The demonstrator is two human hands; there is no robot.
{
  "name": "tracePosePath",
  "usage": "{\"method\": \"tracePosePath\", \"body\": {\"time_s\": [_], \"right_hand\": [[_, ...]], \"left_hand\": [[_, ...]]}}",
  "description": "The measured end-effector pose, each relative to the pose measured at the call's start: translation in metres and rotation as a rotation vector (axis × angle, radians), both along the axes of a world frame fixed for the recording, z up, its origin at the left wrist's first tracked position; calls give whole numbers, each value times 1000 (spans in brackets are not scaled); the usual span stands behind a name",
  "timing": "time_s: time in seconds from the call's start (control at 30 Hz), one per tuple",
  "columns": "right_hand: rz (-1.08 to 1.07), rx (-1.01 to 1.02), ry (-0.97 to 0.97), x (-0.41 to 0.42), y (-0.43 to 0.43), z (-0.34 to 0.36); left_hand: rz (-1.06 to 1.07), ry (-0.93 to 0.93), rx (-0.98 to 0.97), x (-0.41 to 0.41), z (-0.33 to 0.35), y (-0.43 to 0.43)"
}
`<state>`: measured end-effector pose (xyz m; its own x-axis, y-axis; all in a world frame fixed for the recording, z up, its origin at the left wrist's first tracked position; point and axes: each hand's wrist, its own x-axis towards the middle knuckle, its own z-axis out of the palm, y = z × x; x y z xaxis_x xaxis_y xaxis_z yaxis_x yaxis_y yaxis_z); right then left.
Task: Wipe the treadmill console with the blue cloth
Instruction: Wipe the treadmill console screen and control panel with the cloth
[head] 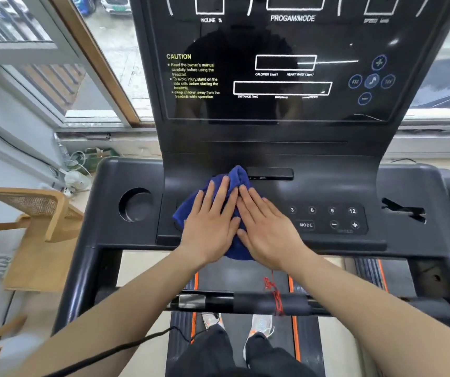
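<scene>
- we lay our left hand (pixel 209 224) and right hand (pixel 266 228) flat, fingers extended, gripping nothing, pressing the blue cloth (pixel 236 180).
- cloth sits bunched on the treadmill console (pixel 327 183), left of the mode buttons (pixel 306 225), touching a black phone (pixel 271 174).

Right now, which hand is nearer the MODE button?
Right. The right hand rests on the blue cloth just left of the MODE button; the left hand lies farther left, beyond it.

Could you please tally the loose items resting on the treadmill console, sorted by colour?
Blue: 1, the crumpled blue cloth under both flat hands, left hand and right hand.
Black: 1, the slim black phone.
Total: 2
</scene>
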<state>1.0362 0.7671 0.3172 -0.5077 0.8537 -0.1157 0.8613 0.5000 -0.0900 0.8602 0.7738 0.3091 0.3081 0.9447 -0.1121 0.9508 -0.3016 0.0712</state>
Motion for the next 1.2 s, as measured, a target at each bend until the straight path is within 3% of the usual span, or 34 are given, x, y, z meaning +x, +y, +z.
{"method": "tracePosePath", "body": {"time_s": [0.13, 0.4, 0.63, 0.8, 0.9, 1.03, 1.2], "right_hand": [[41, 0, -14, -5, -23, -7], [126, -32, 11, -25, 11, -2], [11, 2, -46, 85, 7, 0], [-193, 0, -80, 184, 0, -5], [-323, 0, -54, 202, -17, -7], [-383, 4, 9, 181, -57, -12], [-256, -2, 95, 132, -27, -11]], "left_hand": [[-33, 8, -8, -8, -3, -21], [180, 13, 26, -19, 1, -16], [-28, -50, -53, 73, 11, -7], [-200, -49, -78, 171, 11, 11], [-250, -32, -76, 204, 12, 12], [-413, -2, -60, 181, 12, -14], [-313, 15, -56, 123, 9, 2]]}}
